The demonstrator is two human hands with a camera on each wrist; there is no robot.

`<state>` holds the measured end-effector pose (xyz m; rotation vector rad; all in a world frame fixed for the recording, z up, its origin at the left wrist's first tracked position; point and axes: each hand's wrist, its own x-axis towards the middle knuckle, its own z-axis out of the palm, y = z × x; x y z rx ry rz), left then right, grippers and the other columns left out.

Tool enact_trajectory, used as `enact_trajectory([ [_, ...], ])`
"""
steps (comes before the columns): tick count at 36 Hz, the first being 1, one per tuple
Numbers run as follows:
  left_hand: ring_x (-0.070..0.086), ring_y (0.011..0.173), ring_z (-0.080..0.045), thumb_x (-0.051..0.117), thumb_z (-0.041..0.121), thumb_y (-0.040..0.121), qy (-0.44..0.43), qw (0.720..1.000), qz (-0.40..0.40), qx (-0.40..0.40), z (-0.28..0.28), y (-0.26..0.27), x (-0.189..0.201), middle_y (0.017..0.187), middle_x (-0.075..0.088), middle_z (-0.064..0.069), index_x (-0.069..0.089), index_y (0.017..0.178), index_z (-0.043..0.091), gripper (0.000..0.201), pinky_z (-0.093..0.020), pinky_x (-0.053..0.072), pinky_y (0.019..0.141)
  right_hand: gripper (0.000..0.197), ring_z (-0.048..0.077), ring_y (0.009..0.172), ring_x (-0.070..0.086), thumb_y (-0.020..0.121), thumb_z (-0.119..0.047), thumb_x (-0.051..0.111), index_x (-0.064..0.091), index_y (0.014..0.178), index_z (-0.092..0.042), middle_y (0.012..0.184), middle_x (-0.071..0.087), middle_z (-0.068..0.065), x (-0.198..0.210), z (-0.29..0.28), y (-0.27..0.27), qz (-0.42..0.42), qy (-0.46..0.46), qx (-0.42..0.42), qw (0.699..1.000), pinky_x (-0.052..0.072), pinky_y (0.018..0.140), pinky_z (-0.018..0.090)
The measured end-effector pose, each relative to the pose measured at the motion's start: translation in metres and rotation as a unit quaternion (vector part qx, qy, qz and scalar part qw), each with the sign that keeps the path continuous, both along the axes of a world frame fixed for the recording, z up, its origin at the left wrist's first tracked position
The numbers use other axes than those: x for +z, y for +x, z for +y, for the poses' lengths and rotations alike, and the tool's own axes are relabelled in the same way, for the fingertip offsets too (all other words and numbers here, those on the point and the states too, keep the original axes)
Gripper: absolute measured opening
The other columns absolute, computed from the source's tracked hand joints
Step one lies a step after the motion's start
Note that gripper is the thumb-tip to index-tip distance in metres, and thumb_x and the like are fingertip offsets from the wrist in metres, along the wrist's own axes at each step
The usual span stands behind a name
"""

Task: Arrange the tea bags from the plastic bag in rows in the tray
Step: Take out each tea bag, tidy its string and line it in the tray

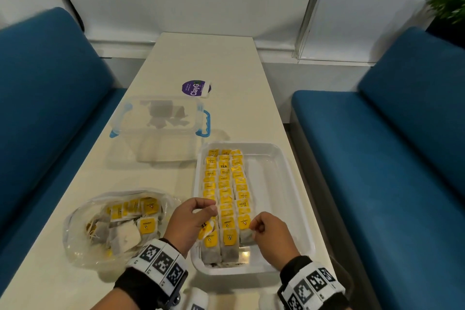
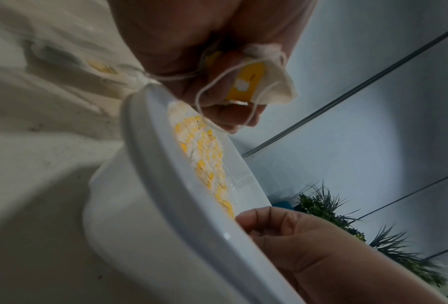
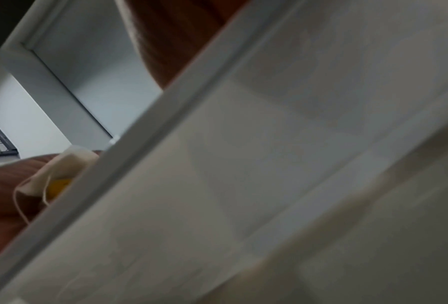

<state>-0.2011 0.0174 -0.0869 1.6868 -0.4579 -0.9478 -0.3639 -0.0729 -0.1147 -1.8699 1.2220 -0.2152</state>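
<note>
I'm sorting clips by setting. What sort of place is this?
Probably an office break area or cafe booth: blue cushioned benches flank a long narrow white table, with a potted plant in the corner by white wall panels.

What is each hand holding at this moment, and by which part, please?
The left hand pinches a tea bag at its crumpled paper top, string dangling. The right hand has curled fingers at a tea bag in the tray; whether it grips cannot be told.
</note>
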Motion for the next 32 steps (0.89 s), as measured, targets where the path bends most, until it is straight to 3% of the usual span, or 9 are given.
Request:
enact_trajectory([
  [5,0.059,0.07,-0.023,0.065,0.005,0.082,0.006,1.0,0.006,-0.006,-0.001,-0.001,0.002,0.089,0.07,-0.011,0.067,0.082,0.01,0.005,-0.043,0.051,0.079,0.032,0.005,0.072,0.052,0.082,0.006,0.047,0.057,0.075,-0.023,0.079,0.055,-0.008,0.001,0.001,0.004,0.025,-0.016,-0.005,1.0,0.045,0.066,0.015],
  [8,0.06,0.073,-0.023,0.064,0.007,0.084,0.013,1.0,0.005,-0.015,-0.001,0.001,0.002,0.088,0.07,-0.007,0.067,0.08,0.01,0.006,-0.044,0.051,0.081,0.02,0.008,0.073,0.052,0.084,-0.004,0.055,0.056,0.088,-0.024,0.093,0.052,-0.003,0.008,0.003,0.003,0.046,-0.039,-0.011,0.998,0.047,0.069,0.02],
  [13,0.055,0.065,-0.023,0.058,0.023,0.09,0.042,0.997,0.008,-0.071,-0.001,0.004,0.009,0.081,0.065,-0.006,0.067,0.088,0.007,0.019,-0.025,0.042,0.054,0.021,0.007,0.077,0.052,0.087,-0.026,0.063,0.047,0.1,-0.026,0.098,0.047,-0.005,0.028,0.005,-0.001,0.022,-0.076,-0.021,0.997,0.044,0.068,0.021],
  [16,0.056,0.062,-0.018,0.055,0.027,0.091,0.041,0.996,0.013,-0.077,-0.004,0.0,0.014,0.081,0.065,-0.002,0.068,0.088,0.01,0.021,-0.019,0.037,0.046,0.019,0.006,0.066,0.048,0.083,-0.029,0.068,0.051,0.091,-0.024,0.08,0.051,-0.004,0.046,0.006,0.006,-0.036,-0.039,-0.02,0.998,0.041,0.062,0.019],
  [20,0.053,0.058,-0.015,0.048,0.033,0.095,0.032,0.995,0.059,-0.075,-0.006,-0.01,0.021,0.077,0.061,-0.003,0.066,0.091,0.018,0.024,-0.02,0.033,0.045,0.031,0.0,0.047,0.044,0.075,-0.041,0.074,0.057,0.073,-0.015,0.058,0.048,-0.009,0.067,0.015,0.018,-0.107,0.022,0.023,0.994,0.035,0.049,0.011],
  [24,0.051,0.05,-0.009,0.044,0.036,0.096,0.026,0.993,0.091,-0.073,-0.004,-0.015,0.026,0.072,0.06,0.0,0.065,0.097,0.014,0.03,-0.02,0.034,0.047,0.046,0.003,0.055,0.049,0.074,-0.047,0.073,0.063,0.074,-0.003,0.062,0.057,-0.004,0.073,0.024,0.027,-0.119,0.061,0.044,0.99,0.042,0.06,0.021],
  [26,0.04,0.041,-0.009,0.045,0.035,0.096,0.015,0.994,0.089,-0.066,-0.002,-0.014,0.025,0.072,0.056,-0.003,0.063,0.095,0.012,0.03,-0.019,0.03,0.042,0.051,0.006,0.054,0.05,0.076,-0.049,0.069,0.063,0.077,0.002,0.063,0.059,-0.002,0.073,0.027,0.029,-0.135,0.073,0.029,0.988,0.044,0.061,0.023],
  [29,0.031,0.036,-0.008,0.045,0.035,0.096,0.001,0.996,0.075,-0.045,0.001,-0.012,0.023,0.07,0.047,-0.005,0.059,0.09,0.01,0.029,-0.019,0.026,0.04,0.046,0.005,0.05,0.049,0.077,-0.047,0.069,0.062,0.074,-0.001,0.063,0.059,0.003,0.076,0.029,0.031,-0.159,0.101,0.022,0.982,0.043,0.055,0.017],
  [32,0.033,0.043,-0.011,0.041,0.04,0.096,-0.006,0.997,0.059,-0.04,0.002,-0.011,0.022,0.066,0.042,-0.004,0.06,0.092,0.01,0.035,-0.022,0.028,0.044,0.03,0.007,0.051,0.048,0.074,-0.031,0.077,0.055,0.062,-0.015,0.056,0.053,-0.004,0.075,0.033,0.032,-0.151,0.103,0.054,0.982,0.043,0.056,0.019],
])
